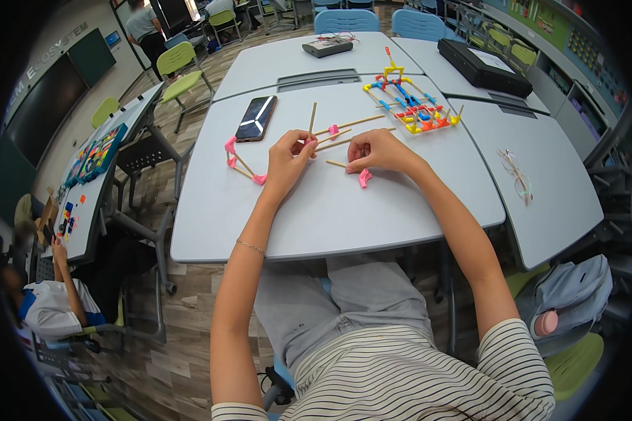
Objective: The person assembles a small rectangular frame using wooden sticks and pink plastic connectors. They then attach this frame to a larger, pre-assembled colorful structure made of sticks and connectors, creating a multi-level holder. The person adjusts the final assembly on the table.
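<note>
On the grey worktop (pixel 372 210) both hands meet over thin wooden sticks (pixel 344 133); the left hand (pixel 286 163) has its fingers pinched narrow on a pink connector joining two sticks; the right hand (pixel 376 151) curls its fingers over another stick's end, though whether they grip it I cannot tell; a loose pink connector (pixel 364 178) lies just beside that hand; a pink-jointed stick frame (pixel 242 163) sits left, near a phone (pixel 256 118); a colourful stick model (pixel 411 104) stands behind; glasses (pixel 516 175) lie well apart to the right.
</note>
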Available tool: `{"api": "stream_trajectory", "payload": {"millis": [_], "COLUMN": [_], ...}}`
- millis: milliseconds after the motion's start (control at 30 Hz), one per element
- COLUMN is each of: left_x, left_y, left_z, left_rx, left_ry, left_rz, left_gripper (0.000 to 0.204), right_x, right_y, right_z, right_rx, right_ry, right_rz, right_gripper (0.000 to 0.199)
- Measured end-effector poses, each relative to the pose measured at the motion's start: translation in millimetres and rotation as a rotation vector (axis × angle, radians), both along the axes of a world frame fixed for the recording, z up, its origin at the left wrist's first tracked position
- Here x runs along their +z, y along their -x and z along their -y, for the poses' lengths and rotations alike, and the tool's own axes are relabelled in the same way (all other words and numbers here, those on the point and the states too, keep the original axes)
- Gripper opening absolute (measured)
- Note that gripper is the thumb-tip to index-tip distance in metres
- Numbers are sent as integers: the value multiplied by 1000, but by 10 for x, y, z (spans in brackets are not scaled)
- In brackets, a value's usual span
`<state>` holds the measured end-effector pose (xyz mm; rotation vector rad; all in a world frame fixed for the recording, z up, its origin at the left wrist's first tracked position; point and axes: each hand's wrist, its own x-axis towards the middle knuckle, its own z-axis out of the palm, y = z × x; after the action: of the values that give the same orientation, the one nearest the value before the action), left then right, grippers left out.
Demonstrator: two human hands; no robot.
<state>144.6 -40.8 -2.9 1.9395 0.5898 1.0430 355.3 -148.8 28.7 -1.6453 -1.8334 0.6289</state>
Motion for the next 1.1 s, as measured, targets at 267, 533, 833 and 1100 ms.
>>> {"api": "stream_trajectory", "payload": {"millis": [267, 533, 833, 1100], "left_x": [-7, 10, -12, -24], "left_y": [-8, -1, -11, -5], "left_z": [3, 33, 19, 6], "left_rx": [2, -14, -11, 4], "left_ry": [-34, -22, -32, -55], "left_rz": [14, -25, -29, -52], "left_gripper": [14, 15, 14, 13], "right_x": [-30, 54, 202, 239], "right_y": [-68, -259, -250, -167], "right_z": [1, 52, 171, 166], "right_rx": [-24, -128, 172, 175], "right_ry": [-114, -32, 295, 249], "right_rz": [53, -184, -153, -197], "right_gripper": [15, 30, 31, 16]}}
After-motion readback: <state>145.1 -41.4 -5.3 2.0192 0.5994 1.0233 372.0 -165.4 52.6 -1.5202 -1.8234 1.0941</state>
